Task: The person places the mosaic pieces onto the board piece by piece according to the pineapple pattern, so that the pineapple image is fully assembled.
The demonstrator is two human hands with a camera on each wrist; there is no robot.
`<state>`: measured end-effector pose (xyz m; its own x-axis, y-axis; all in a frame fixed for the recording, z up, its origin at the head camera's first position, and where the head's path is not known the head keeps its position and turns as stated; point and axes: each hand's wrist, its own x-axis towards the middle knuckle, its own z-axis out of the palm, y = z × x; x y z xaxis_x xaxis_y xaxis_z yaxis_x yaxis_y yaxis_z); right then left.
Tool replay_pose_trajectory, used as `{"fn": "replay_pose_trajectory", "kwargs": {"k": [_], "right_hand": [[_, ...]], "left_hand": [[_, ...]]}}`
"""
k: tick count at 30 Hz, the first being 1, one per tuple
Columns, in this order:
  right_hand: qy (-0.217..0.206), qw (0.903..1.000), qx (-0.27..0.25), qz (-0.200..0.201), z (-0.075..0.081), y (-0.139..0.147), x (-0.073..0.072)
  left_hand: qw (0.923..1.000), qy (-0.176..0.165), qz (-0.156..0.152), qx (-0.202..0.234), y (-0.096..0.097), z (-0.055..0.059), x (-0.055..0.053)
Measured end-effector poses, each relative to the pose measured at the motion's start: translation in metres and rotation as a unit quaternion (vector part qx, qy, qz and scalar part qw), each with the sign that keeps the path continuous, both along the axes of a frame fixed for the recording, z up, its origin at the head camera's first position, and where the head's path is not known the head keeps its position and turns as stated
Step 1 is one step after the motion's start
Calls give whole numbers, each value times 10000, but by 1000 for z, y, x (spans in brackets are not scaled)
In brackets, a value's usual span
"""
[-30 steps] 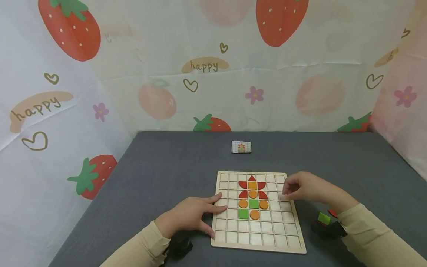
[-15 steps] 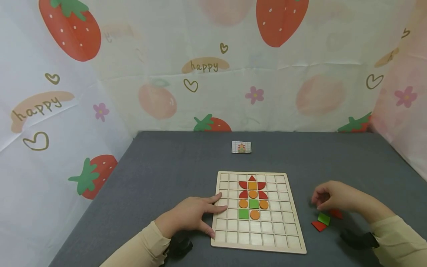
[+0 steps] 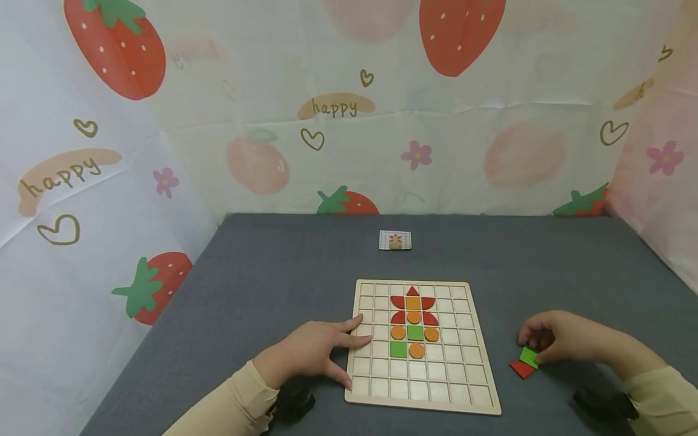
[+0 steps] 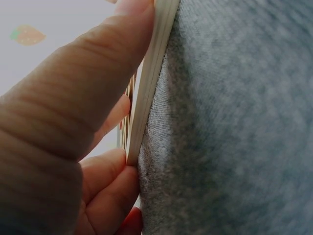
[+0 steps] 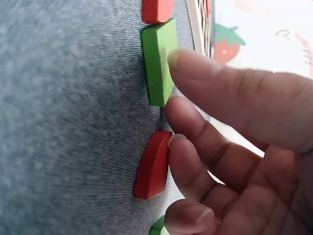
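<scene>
A wooden grid board (image 3: 376,387) lies flat, with red, orange and green tiles set in its upper middle cells. My left hand (image 3: 311,350) rests at its left side, fingers spread; thumb and fingertips touch the board's edge (image 4: 149,83) in the left wrist view. To the right of the board, my right hand (image 3: 564,340) is low over loose tiles, fingers bent. Its thumb tip touches a green square tile (image 5: 164,63), and the index fingertip lies near that tile's end. A red curved tile (image 5: 154,166) is beside the other fingers, another red tile (image 3: 521,369) against the green one.
A small pattern card (image 3: 395,240) lies behind the board on the dark grey cloth (image 3: 294,266). Part of another green tile (image 5: 157,226) shows at the bottom of the right wrist view. A strawberry-print curtain (image 3: 245,91) surrounds the table.
My right hand has moved from the board's right edge, rightward and toward me, down to the loose tiles. The left hand and the tiles on the board have stayed put.
</scene>
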<state>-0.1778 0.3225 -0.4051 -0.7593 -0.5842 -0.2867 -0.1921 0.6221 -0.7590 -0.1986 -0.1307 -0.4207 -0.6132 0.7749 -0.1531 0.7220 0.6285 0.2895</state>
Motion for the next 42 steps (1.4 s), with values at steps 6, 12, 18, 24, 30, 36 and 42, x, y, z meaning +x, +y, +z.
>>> {"fn": "replay_pose_trajectory", "kwargs": {"k": [6,12,18,24,30,36,42], "right_hand": [[19,10000,83,29,-2,-1,1],[209,9995,208,115,-3,-1,0],[285,9992,253,142,-3,-2,0],[357,9990,179,184,0,-2,-1],[147,9996,75,208,3,-3,-2],[545,9979,354,64,13,-13,-8],[880,9950,475,-57,21,-33,-15]], "left_hand": [[10000,-17,-12,-1,0,0,1],[10000,-33,23,-22,0,2,0],[10000,-15,18,-38,0,1,-1],[10000,-19,10,-35,0,0,-1],[10000,-44,0,-28,0,0,-1],[10000,-72,22,-49,0,1,-1],[9999,-84,44,-55,0,1,0]]}}
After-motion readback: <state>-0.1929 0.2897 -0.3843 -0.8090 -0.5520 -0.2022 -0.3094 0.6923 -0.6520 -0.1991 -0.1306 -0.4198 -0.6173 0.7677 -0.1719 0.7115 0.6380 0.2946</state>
